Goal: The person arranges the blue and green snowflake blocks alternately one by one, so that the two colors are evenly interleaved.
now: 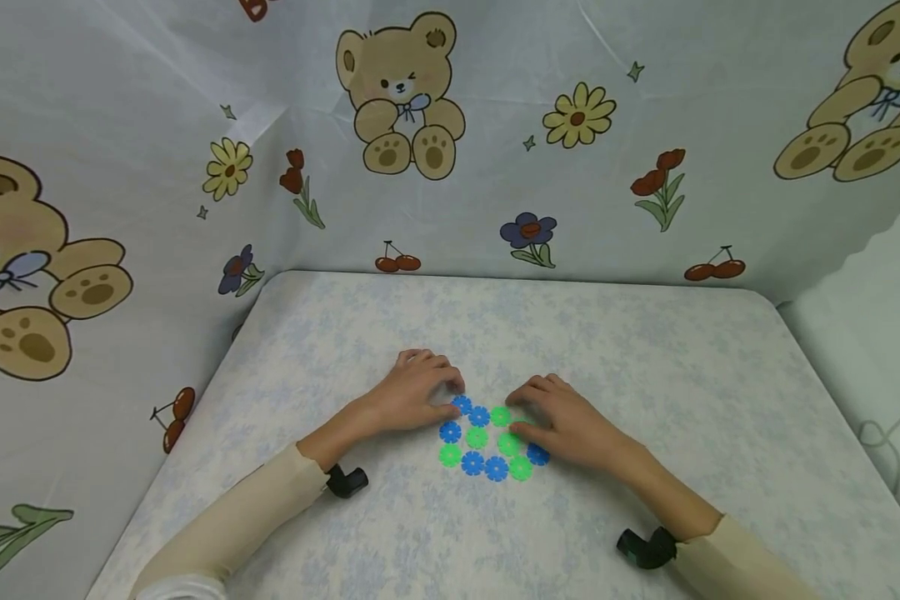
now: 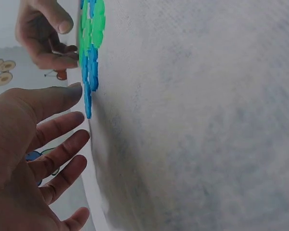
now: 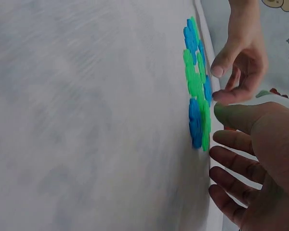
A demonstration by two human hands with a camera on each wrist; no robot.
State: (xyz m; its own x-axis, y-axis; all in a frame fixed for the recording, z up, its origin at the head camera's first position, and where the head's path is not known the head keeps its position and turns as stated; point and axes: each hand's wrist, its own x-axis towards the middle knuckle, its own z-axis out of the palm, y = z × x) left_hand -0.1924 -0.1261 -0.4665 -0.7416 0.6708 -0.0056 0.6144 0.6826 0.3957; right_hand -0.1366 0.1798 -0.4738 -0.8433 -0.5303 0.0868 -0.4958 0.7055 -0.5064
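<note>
Several flat notched plastic discs, blue and green, lie close together on the table in a rough cluster. My left hand (image 1: 418, 393) is at the cluster's far left corner, with thumb and index finger apart on either side of a blue disc (image 1: 461, 405). At the right side my right hand (image 1: 570, 423) rests with loosely bent fingers, its fingertips by a green disc (image 1: 501, 416) and its thumb at another green disc (image 1: 508, 444). Part of the cluster is hidden under that hand. A blue disc (image 1: 537, 454) shows below its thumb. Both wrist views show the fingers spread and relaxed.
The table (image 1: 330, 333) has a pale, blue-mottled cover. Behind it hangs a white cloth (image 1: 487, 100) printed with bears and flowers. A black wrist camera (image 1: 347, 482) sits under the left wrist, another black camera (image 1: 647, 548) under the right. A thin cord (image 1: 885, 433) lies at the right.
</note>
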